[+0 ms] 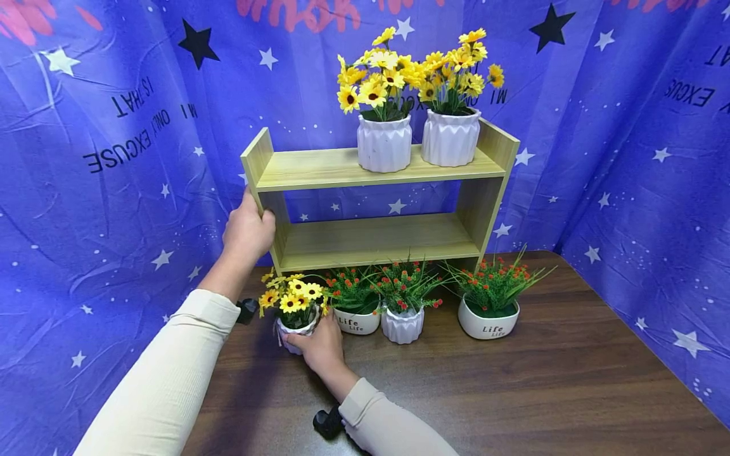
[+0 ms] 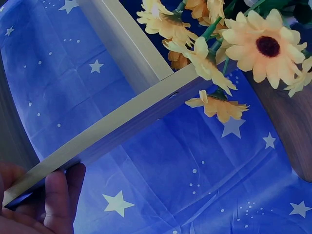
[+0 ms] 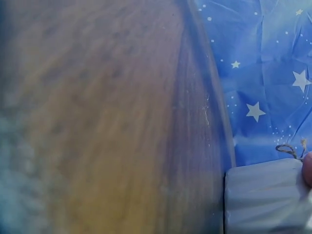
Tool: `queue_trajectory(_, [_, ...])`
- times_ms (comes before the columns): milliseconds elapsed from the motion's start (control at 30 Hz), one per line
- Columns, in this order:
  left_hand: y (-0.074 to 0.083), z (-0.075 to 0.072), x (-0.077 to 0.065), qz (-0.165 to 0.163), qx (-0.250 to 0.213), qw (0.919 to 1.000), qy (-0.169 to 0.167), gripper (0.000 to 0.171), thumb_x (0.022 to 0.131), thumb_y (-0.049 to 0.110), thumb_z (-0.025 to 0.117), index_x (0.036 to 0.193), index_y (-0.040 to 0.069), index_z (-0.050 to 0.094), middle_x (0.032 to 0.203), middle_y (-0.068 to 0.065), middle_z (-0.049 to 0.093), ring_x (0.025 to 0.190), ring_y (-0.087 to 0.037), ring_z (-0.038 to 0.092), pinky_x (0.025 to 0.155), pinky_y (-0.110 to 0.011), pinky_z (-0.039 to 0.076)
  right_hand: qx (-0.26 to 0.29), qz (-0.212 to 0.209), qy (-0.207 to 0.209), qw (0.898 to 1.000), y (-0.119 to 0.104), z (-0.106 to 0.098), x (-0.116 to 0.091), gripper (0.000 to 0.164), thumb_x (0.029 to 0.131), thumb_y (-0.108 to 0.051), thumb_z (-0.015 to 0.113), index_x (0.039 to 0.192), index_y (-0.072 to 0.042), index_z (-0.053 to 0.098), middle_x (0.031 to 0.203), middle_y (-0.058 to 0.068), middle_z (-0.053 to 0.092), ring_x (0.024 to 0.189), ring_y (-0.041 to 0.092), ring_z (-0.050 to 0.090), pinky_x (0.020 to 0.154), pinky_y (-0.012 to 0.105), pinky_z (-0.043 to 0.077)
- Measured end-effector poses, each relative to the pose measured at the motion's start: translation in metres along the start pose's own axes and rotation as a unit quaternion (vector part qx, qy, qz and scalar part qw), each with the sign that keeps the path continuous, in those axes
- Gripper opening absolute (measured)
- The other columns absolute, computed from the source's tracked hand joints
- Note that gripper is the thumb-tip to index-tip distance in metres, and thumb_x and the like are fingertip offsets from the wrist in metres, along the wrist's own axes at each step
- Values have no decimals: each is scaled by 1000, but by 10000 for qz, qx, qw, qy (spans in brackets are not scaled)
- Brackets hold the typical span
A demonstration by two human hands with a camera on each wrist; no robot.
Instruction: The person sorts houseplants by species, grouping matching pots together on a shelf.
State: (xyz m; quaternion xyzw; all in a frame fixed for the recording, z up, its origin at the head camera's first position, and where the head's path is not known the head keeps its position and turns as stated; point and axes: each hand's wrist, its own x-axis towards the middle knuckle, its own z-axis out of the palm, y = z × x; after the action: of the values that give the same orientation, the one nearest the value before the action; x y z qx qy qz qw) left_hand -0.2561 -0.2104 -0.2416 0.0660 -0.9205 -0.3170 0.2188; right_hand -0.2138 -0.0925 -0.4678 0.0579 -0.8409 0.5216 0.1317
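Note:
My left hand (image 1: pixel 249 229) grips the left side panel of a two-tier wooden shelf (image 1: pixel 319 166). In the left wrist view, thumb and fingers (image 2: pixel 57 197) wrap the edge of that panel (image 2: pixel 109 117). With my right hand (image 1: pixel 324 347) I hold a white ribbed pot of yellow flowers (image 1: pixel 296 304) at the shelf's lower left corner, thumb across its front. The right wrist view catches the pot's ribbed side (image 3: pixel 265 195), a twine bow at its rim and one fingertip (image 3: pixel 307 169); the rest of that hand is out of frame.
Two white pots of yellow flowers (image 1: pixel 384 145) (image 1: pixel 450 138) stand on the upper tier. Along the shelf's foot are an oval "Life" planter (image 1: pixel 356 322), a ribbed pot of red-flowered grass (image 1: pixel 402 325) and another oval planter (image 1: pixel 488 322). A star-printed blue curtain (image 1: pixel 142 209) surrounds the brown table (image 1: pixel 513 392).

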Motion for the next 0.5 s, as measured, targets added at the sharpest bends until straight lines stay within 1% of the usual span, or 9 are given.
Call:
queue_trajectory(133, [-1,1,0,-27,-1,10000,-69,54,99,20,43,151,12,30,128,-33,57,113,-52,56,87,-65,43,93,60,43,9999,3,-3,-2,89,58,-34,95,126,5,53,111,14,66,104,32,63,91,43,49])
queue_trajectory(333, [-1,-1,1,50,-37,10000,-65,55,100,20,42,152,13,29,128,-31,57,111,-51,58,86,-64,43,333,37,67,9994,2,-14,-2,67,59,-32,95,108,-4,59,98,7,66,91,26,64,81,40,52])
queue_trajectory(500, [-1,0,2,33,-32,10000,-68,55,99,19,42,152,12,30,129,-32,57,113,-51,57,85,-64,43,398,120,-85,9991,3,-20,-3,65,61,-33,94,109,-6,60,100,5,66,93,23,64,81,39,51])
